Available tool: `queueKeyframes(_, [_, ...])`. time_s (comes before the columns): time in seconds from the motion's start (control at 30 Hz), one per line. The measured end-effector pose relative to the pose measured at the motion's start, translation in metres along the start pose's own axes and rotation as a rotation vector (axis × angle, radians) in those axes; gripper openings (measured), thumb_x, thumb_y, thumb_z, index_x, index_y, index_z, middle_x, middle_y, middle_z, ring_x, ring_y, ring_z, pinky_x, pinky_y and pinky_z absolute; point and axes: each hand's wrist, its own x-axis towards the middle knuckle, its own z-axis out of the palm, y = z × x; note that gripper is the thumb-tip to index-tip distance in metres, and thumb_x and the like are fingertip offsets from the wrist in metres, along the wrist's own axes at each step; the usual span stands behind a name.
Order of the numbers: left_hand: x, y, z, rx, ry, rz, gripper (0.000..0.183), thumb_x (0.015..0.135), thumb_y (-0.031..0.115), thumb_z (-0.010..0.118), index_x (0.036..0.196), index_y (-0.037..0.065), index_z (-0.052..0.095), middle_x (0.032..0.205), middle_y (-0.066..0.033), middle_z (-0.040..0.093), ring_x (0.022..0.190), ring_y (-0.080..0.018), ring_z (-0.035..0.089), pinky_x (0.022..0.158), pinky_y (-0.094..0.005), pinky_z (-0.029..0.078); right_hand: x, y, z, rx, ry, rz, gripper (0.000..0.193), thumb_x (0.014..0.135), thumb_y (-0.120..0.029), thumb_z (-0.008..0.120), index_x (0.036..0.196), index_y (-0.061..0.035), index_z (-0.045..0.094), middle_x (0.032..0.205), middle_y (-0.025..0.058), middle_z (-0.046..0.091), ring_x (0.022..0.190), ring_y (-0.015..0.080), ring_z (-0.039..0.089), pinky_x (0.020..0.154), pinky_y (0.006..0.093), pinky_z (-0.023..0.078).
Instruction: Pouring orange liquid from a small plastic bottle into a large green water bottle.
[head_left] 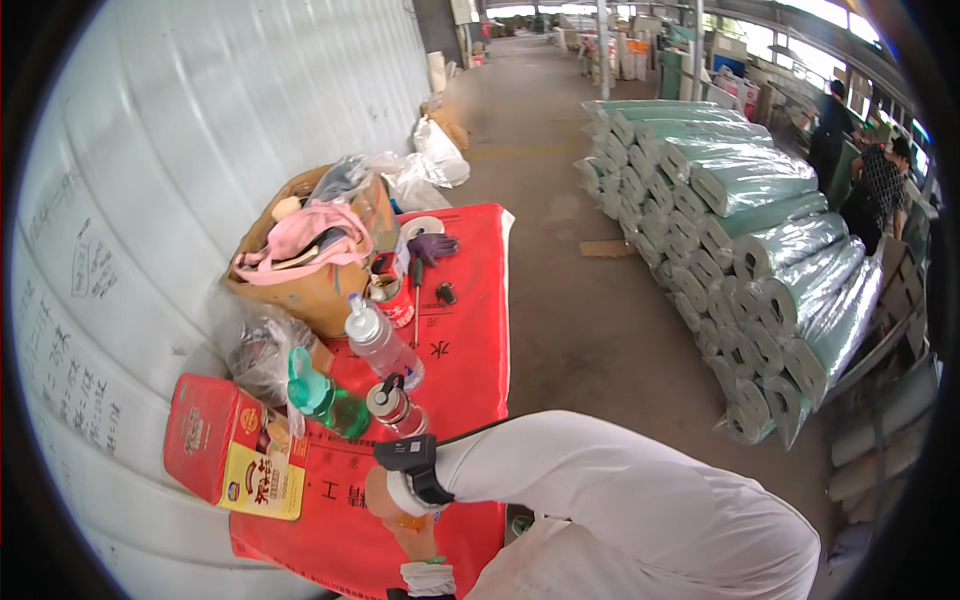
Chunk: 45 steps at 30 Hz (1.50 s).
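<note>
My right arm, in a white sleeve (600,480), reaches across to the left over a red-covered table (470,330). A black device (408,455) is strapped at its wrist. My right hand (377,492) shows only in part beyond the cuff, its fingers hidden. Just below it is my left hand (416,543), with a pale cuff (428,577) at its wrist. Both hands come close together over the cloth, near a small orange patch between them. What they hold, if anything, cannot be made out. A clear bottle with a dark lid (398,408) stands nearest the right wrist.
A green bottle (328,398), a tall clear bottle (385,342), a red-and-yellow tin box (235,447), a screwdriver (417,300) and a purple glove (433,247) crowd the table. Behind is a carton with a pink bag (305,243). Wrapped green rolls (740,230) are stacked right; two people (875,190) work beyond.
</note>
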Motion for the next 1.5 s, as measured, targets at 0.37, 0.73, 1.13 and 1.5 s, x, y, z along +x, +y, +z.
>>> queueKeyframes(0.37, [-0.002, -0.007, -0.003, -0.057, 0.007, 0.023, 0.085, 0.070, 0.001, 0.070, 0.134, -0.005, 0.014, 0.128, -0.0204, 0.039, 0.114, -0.0293, 0.045, 0.094, -0.0377, 0.039, 0.014, 0.008, 0.000, 0.039, 0.084, 0.078, 0.032, 0.076, -0.038, 0.056, 0.095, -0.0119, 0.059, 0.084, 0.0145, 0.062, 0.078, 0.0284, 0.061, 0.063, 0.0412, 0.048])
queueKeyframes(0.73, [0.000, -0.005, -0.005, 0.093, -0.022, -0.077, 0.088, 0.069, 0.003, 0.071, 0.136, -0.001, 0.015, 0.131, -0.0198, 0.035, 0.116, -0.0320, 0.044, 0.098, -0.0422, 0.036, -0.032, -0.028, 0.054, 0.172, 0.383, 0.336, 0.021, 0.077, -0.030, 0.056, 0.081, -0.0102, 0.061, 0.072, 0.0127, 0.062, 0.069, 0.0294, 0.062, 0.055, 0.0412, 0.047])
queueKeyframes(1.13, [-0.090, 0.117, 0.026, 0.701, 0.191, 0.503, 0.034, 0.082, 0.011, 0.058, 0.112, -0.003, 0.053, 0.116, -0.0202, 0.051, 0.109, -0.0350, 0.048, 0.094, -0.0425, 0.037, -0.254, -0.210, 0.177, 1.264, 0.450, 0.107, 0.025, 0.083, -0.025, 0.055, 0.084, 0.0001, 0.060, 0.081, 0.0193, 0.060, 0.078, 0.0345, 0.058, 0.065, 0.0422, 0.043])
queueKeyframes(1.5, [-0.149, 0.173, 0.091, 0.406, -0.207, 0.635, 0.027, 0.088, 0.008, 0.046, 0.110, -0.004, 0.057, 0.125, -0.0219, 0.047, 0.117, -0.0374, 0.042, 0.101, -0.0443, 0.031, -0.207, -0.271, 0.274, 1.020, 0.317, 0.172, 0.027, 0.079, -0.028, 0.056, 0.080, -0.0026, 0.065, 0.075, 0.0170, 0.062, 0.073, 0.0322, 0.059, 0.065, 0.0435, 0.045])
